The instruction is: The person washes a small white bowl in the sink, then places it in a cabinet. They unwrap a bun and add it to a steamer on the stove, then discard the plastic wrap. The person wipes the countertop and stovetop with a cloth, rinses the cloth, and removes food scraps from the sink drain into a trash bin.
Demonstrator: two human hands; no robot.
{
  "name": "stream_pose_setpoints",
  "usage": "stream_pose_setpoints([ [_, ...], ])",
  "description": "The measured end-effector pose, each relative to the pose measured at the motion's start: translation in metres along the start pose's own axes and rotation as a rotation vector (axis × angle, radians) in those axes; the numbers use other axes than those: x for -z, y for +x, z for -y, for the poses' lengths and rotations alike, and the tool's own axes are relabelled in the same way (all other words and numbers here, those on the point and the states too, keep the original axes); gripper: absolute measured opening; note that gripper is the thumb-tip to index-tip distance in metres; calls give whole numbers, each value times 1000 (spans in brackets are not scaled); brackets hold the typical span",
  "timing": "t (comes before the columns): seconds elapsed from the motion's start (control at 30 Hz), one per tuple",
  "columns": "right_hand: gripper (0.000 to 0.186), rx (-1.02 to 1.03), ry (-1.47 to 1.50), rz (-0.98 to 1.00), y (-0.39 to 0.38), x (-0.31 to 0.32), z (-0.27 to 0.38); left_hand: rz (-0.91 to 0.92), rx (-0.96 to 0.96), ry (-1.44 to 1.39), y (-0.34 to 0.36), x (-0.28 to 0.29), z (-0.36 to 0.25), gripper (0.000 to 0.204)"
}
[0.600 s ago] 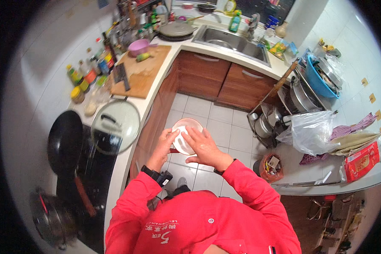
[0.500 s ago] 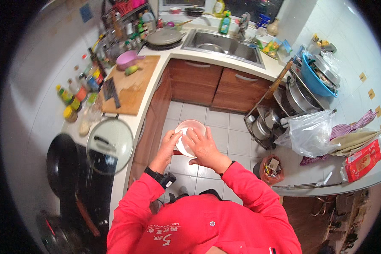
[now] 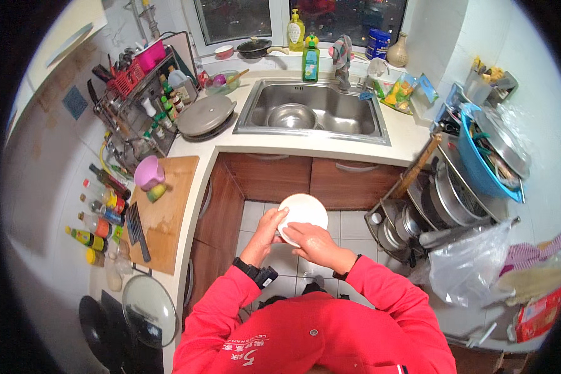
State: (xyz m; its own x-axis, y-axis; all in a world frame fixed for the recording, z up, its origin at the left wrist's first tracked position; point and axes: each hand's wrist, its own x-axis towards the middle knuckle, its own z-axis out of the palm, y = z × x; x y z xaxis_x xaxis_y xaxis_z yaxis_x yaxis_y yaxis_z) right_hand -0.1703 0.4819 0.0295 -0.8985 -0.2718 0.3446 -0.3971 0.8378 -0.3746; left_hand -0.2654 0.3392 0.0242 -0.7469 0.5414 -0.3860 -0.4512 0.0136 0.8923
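Over the tiled floor, in front of the cupboards, I hold a round white bowl (image 3: 305,209), tilted so that its pale face shows. My left hand (image 3: 265,235) is closed on the bowl's left rim, the thumb lying along the edge. From the right, my right hand (image 3: 318,242) reaches across the near rim. Its fingers lie together on the white surface and its thumb is lower, by the edge. The far side of the bowl is hidden.
Ahead is a steel sink (image 3: 380,128) holding a metal basin (image 3: 292,116). On the left counter lie a cutting board (image 3: 174,212), a black cleaver (image 3: 136,227) and a glass lid (image 3: 148,308). A pot rack (image 3: 411,149) stands right, near a plastic bag (image 3: 470,265).
My view has tilted up, bringing more of the sink and window in. The bowl has turned, showing more of its white surface. My right fingers have shifted from inside it toward its near-left edge.
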Motion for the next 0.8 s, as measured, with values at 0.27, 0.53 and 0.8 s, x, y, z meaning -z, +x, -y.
stream_pose_setpoints([
  [0.27, 37, 133, 83, -116, 85, 10, -121, -53, -22, 16, 132, -9, -57, 49],
  [0.53, 10, 18, -74, -165, 203, 19, -248, 134, 53, -199, 290, -3, -123, 58],
  [0.8, 17, -289, 114, -394, 274, 67, -376, 280, 22, -176, 425, -21, -189, 58],
])
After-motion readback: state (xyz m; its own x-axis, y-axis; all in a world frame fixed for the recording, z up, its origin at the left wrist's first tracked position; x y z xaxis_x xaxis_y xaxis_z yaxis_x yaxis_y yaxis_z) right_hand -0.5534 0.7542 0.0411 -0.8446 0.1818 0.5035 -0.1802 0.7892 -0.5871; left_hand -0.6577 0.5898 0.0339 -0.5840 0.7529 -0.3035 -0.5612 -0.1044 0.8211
